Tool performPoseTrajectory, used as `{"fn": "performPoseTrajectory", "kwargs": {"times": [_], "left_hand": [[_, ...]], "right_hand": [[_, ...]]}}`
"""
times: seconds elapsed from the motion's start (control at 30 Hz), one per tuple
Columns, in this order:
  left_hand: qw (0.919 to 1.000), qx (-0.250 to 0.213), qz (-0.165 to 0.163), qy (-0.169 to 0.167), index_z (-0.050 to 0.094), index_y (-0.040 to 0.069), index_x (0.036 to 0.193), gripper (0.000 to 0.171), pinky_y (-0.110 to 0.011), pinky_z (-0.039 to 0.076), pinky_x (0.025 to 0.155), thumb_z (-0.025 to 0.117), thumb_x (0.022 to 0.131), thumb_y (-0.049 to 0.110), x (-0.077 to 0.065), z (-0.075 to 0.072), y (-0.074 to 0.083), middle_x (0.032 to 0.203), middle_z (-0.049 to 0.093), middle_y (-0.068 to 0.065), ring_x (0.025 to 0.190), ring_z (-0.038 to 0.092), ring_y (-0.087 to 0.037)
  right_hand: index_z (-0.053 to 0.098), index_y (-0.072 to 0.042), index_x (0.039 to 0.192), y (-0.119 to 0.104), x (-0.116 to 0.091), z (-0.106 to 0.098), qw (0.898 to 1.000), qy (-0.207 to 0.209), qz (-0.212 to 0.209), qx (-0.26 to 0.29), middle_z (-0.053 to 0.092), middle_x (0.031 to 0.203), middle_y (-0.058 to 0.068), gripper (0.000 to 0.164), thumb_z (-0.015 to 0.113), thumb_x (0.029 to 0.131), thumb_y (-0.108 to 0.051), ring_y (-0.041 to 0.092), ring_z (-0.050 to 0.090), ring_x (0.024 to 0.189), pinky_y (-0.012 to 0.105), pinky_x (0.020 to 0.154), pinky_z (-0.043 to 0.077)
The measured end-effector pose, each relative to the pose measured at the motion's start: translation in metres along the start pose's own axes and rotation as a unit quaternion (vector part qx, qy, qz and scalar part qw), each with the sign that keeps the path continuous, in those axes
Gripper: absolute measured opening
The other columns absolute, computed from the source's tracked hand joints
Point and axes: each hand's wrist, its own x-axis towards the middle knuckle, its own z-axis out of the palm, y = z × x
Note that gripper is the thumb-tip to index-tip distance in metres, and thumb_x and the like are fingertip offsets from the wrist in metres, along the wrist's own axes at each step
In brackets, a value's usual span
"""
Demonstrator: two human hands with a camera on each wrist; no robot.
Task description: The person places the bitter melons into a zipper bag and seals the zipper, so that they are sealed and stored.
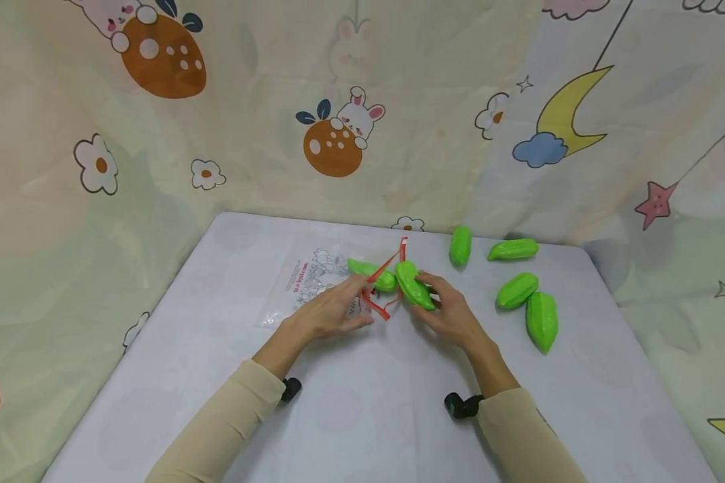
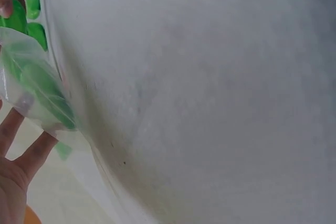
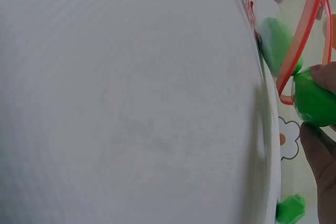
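Observation:
A clear printed plastic bag (image 1: 280,305) with a red zip strip (image 1: 374,308) at its mouth lies toward the back of the white table. My left hand (image 1: 332,310) holds the bag at this mouth, and the strip stands spread apart in a loop. One green ridged toy fruit (image 1: 362,267) shows through the film inside the bag. Between thumb and fingers, my right hand (image 1: 453,312) grips another green toy fruit (image 1: 412,285) right at the red opening. In the right wrist view this held fruit (image 3: 312,98) overlaps the lower end of the red strip.
Several more green toy fruits lie to the right: one upright in view (image 1: 460,246) near the back edge, one lying sideways (image 1: 513,249), and a pair (image 1: 542,322) close together. A patterned cloth (image 1: 248,134) hangs behind the white table (image 1: 362,416).

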Motion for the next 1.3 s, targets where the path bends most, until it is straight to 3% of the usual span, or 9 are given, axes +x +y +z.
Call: {"fn": "performPoseTrajectory", "kwargs": {"times": [0.17, 0.43, 0.67, 1.07, 1.3], "left_hand": [[0.9999, -0.009, 0.007, 0.002, 0.049, 0.011, 0.131, 0.052, -0.038, 0.053, 0.092, 0.076, 0.094, 0.035, 0.000, -0.001, 0.002, 0.128, 0.055, 0.000, 0.106, 0.062, -0.026], [0.9998, -0.005, 0.017, 0.004, 0.051, 0.009, 0.128, 0.050, -0.037, 0.053, 0.094, 0.077, 0.093, 0.033, 0.001, -0.001, 0.002, 0.130, 0.054, -0.001, 0.108, 0.062, -0.026], [0.9997, -0.005, 0.023, 0.008, 0.049, 0.009, 0.127, 0.050, -0.037, 0.053, 0.088, 0.077, 0.093, 0.032, 0.001, -0.001, 0.002, 0.124, 0.055, 0.000, 0.102, 0.062, -0.028], [0.9999, -0.001, 0.011, 0.011, 0.050, 0.009, 0.134, 0.057, -0.042, 0.050, 0.104, 0.080, 0.091, 0.033, 0.004, 0.000, 0.001, 0.129, 0.059, -0.003, 0.119, 0.062, -0.027], [0.9995, 0.028, 0.011, 0.012, 0.050, 0.013, 0.131, 0.056, -0.041, 0.055, 0.096, 0.080, 0.091, 0.037, 0.006, -0.003, 0.001, 0.145, 0.057, -0.004, 0.119, 0.064, -0.026]], "right_hand": [[0.059, -0.011, 0.138, -0.001, 0.002, 0.002, 1.000, 0.003, -0.001, -0.012, 0.054, 0.134, 0.011, 0.052, 0.079, 0.090, -0.013, 0.031, 0.056, 0.125, 0.052, 0.094, 0.057], [0.060, -0.012, 0.138, -0.002, 0.006, 0.006, 1.000, -0.005, 0.001, -0.022, 0.062, 0.131, 0.010, 0.051, 0.079, 0.091, -0.012, 0.025, 0.060, 0.101, 0.042, 0.083, 0.060], [0.061, -0.010, 0.138, 0.000, 0.010, 0.005, 0.999, -0.031, 0.015, -0.010, 0.057, 0.126, 0.012, 0.048, 0.075, 0.092, -0.006, 0.029, 0.061, 0.112, 0.047, 0.092, 0.058], [0.061, -0.009, 0.135, 0.006, 0.012, 0.002, 0.999, -0.033, 0.032, 0.004, 0.064, 0.134, 0.012, 0.045, 0.074, 0.092, -0.001, 0.030, 0.064, 0.118, 0.043, 0.098, 0.056], [0.064, -0.008, 0.131, 0.010, 0.015, 0.001, 0.999, -0.034, 0.028, 0.016, 0.062, 0.126, 0.009, 0.041, 0.074, 0.092, 0.000, 0.026, 0.062, 0.118, 0.040, 0.099, 0.055]]}}
